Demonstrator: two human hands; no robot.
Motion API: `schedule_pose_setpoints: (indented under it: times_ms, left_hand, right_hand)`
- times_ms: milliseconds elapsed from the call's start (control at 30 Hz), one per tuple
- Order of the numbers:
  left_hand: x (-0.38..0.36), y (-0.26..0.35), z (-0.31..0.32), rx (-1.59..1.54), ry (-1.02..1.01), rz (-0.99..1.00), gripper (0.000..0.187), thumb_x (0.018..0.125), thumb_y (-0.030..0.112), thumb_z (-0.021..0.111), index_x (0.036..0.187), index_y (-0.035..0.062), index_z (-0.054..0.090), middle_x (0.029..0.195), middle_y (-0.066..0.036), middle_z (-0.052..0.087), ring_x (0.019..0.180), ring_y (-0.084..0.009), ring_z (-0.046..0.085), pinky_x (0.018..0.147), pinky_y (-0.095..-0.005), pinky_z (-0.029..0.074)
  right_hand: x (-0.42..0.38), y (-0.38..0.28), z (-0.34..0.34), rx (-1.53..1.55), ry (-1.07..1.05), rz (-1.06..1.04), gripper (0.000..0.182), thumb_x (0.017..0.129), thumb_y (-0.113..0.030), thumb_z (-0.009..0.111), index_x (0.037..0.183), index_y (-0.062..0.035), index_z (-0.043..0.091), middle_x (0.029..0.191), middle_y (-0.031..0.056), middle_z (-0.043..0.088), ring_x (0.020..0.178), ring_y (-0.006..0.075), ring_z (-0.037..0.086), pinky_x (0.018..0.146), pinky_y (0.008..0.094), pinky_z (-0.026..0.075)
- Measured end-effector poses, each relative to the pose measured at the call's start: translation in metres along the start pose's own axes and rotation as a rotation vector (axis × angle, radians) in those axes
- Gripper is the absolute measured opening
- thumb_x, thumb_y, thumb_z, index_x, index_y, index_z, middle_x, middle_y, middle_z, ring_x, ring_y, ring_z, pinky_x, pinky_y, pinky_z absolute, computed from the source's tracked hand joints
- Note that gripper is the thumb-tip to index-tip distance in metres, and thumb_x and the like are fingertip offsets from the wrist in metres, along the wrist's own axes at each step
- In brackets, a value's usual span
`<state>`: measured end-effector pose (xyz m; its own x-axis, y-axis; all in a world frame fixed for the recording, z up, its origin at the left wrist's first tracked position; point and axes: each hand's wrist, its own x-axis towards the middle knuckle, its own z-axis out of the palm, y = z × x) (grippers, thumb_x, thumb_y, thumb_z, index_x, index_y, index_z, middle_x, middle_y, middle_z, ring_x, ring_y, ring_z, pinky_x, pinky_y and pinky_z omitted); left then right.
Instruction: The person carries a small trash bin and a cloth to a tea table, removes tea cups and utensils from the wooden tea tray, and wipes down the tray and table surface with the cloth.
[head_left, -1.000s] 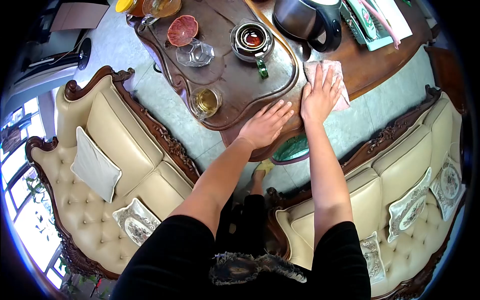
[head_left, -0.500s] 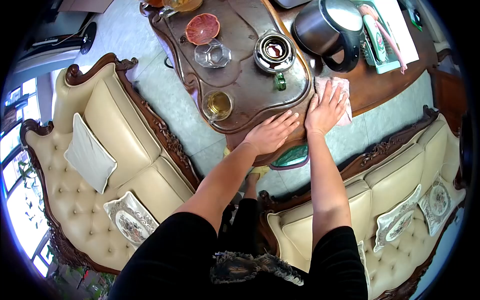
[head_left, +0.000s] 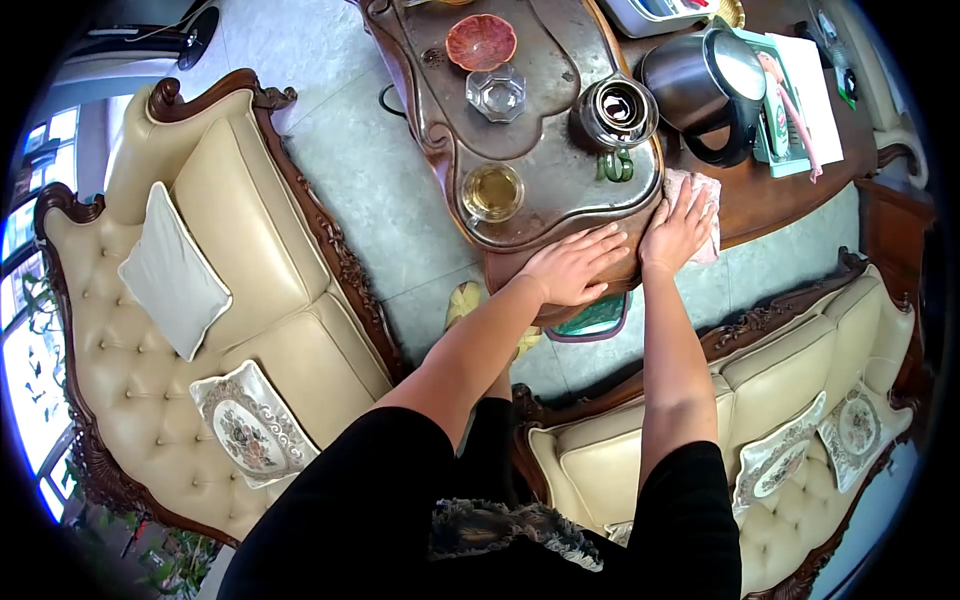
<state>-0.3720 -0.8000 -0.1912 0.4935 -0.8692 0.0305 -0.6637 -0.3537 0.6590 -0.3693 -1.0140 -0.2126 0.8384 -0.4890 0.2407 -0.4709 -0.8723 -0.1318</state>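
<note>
My left hand [head_left: 578, 265] lies flat on the front edge of the dark wooden tea table [head_left: 540, 210], fingers stretched out and holding nothing. To its right, my right hand [head_left: 677, 235] is spread over a pale pink cloth [head_left: 708, 228] at the table's edge, fingers extended and pressing down on it. Part of the cloth is hidden under the palm and fingers. Beyond my hands stand a glass cup of yellowish tea [head_left: 493, 192] and a glass pot with a green handle [head_left: 617, 112].
An octagonal clear glass dish [head_left: 497, 95] and a red bowl [head_left: 481, 42] sit farther back. A black-handled electric kettle [head_left: 695, 85] stands right, beside a pale green tray [head_left: 777, 150]. Below the table edge is a green-lined bin [head_left: 592, 316]. Cream sofas [head_left: 260, 215] flank me.
The camera view has shifted, so the table and its items appear farther right and lower. Both hands remain flat, the right one still on the cloth.
</note>
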Motion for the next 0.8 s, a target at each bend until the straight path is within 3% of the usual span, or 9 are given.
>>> schedule_pose_setpoints:
  times_ms: [100, 200, 300, 400, 533, 633, 767, 800]
  left_hand:
    - [-0.014, 0.008, -0.004, -0.117, 0.051, -0.009, 0.061, 0.095, 0.034, 0.061, 0.148, 0.0089, 0.046, 0.161, -0.010, 0.034, 0.153, -0.0271, 0.024, 0.125, -0.0447, 0.020]
    - [-0.067, 0.040, -0.011, -0.250, 0.136, -0.026, 0.051, 0.091, 0.022, 0.064, 0.139, 0.0075, 0.055, 0.154, -0.011, 0.045, 0.147, -0.0285, 0.035, 0.122, -0.0469, 0.028]
    - [-0.156, 0.075, -0.026, -0.391, 0.082, -0.199, 0.045, 0.090, 0.012, 0.064, 0.134, 0.0084, 0.059, 0.143, -0.011, 0.054, 0.135, -0.0312, 0.048, 0.110, -0.0449, 0.042]
    - [-0.252, 0.097, -0.034, -0.450, 0.038, -0.377, 0.037, 0.088, 0.008, 0.064, 0.126, 0.0079, 0.062, 0.133, -0.011, 0.059, 0.120, -0.0327, 0.057, 0.100, -0.0423, 0.049]
    - [-0.338, 0.125, -0.055, -0.435, -0.033, -0.515, 0.034, 0.087, 0.008, 0.063, 0.121, 0.0078, 0.065, 0.130, -0.010, 0.060, 0.116, -0.0320, 0.059, 0.100, -0.0417, 0.049]
    - [-0.365, 0.135, -0.068, -0.400, -0.041, -0.590, 0.033, 0.086, 0.007, 0.063, 0.120, 0.0076, 0.065, 0.126, -0.010, 0.062, 0.114, -0.0316, 0.060, 0.099, -0.0415, 0.050]
    - [-0.375, 0.137, -0.082, -0.355, 0.033, -0.684, 0.030, 0.087, 0.007, 0.061, 0.117, 0.0071, 0.065, 0.122, -0.011, 0.064, 0.114, -0.0335, 0.060, 0.098, -0.0425, 0.050]
    - [-0.376, 0.136, -0.084, -0.340, 0.085, -0.713, 0.029, 0.088, 0.007, 0.061, 0.116, 0.0069, 0.065, 0.120, -0.012, 0.064, 0.114, -0.0340, 0.060, 0.098, -0.0429, 0.050]
  right_hand:
    - [0.000, 0.004, 0.005, -0.033, -0.033, 0.009, 0.055, 0.099, -0.032, 0.058, 0.152, -0.0268, 0.044, 0.164, 0.0088, 0.030, 0.150, 0.0391, 0.024, 0.122, 0.0516, 0.018]
    - [-0.005, 0.006, 0.005, -0.016, -0.029, -0.019, 0.055, 0.100, -0.033, 0.057, 0.153, -0.0276, 0.043, 0.164, 0.0097, 0.031, 0.150, 0.0399, 0.024, 0.122, 0.0513, 0.017]
    - [-0.020, -0.001, 0.004, 0.039, -0.044, -0.026, 0.053, 0.102, -0.035, 0.053, 0.153, -0.0276, 0.043, 0.162, 0.0120, 0.034, 0.150, 0.0414, 0.024, 0.123, 0.0515, 0.015]
    - [-0.075, -0.043, -0.004, 0.057, -0.095, -0.043, 0.052, 0.103, -0.033, 0.050, 0.153, -0.0176, 0.044, 0.164, 0.0163, 0.029, 0.151, 0.0436, 0.020, 0.124, 0.0525, 0.014]
    - [-0.156, -0.123, -0.040, 0.133, -0.223, -0.041, 0.055, 0.100, -0.026, 0.056, 0.153, -0.0164, 0.043, 0.166, 0.0142, 0.022, 0.150, 0.0435, 0.021, 0.122, 0.0561, 0.017]
    - [-0.198, -0.159, -0.053, 0.239, -0.236, -0.074, 0.068, 0.089, -0.008, 0.065, 0.152, -0.0199, 0.043, 0.166, 0.0115, 0.024, 0.147, 0.0443, 0.025, 0.119, 0.0549, 0.025]
    - [-0.238, -0.164, -0.061, 0.227, -0.352, -0.135, 0.066, 0.089, -0.007, 0.063, 0.151, -0.0238, 0.046, 0.165, 0.0105, 0.025, 0.147, 0.0430, 0.026, 0.119, 0.0536, 0.024]
    - [-0.242, -0.158, -0.068, 0.176, -0.450, -0.260, 0.064, 0.092, -0.010, 0.062, 0.151, -0.0253, 0.045, 0.164, 0.0111, 0.028, 0.147, 0.0407, 0.027, 0.119, 0.0520, 0.025]
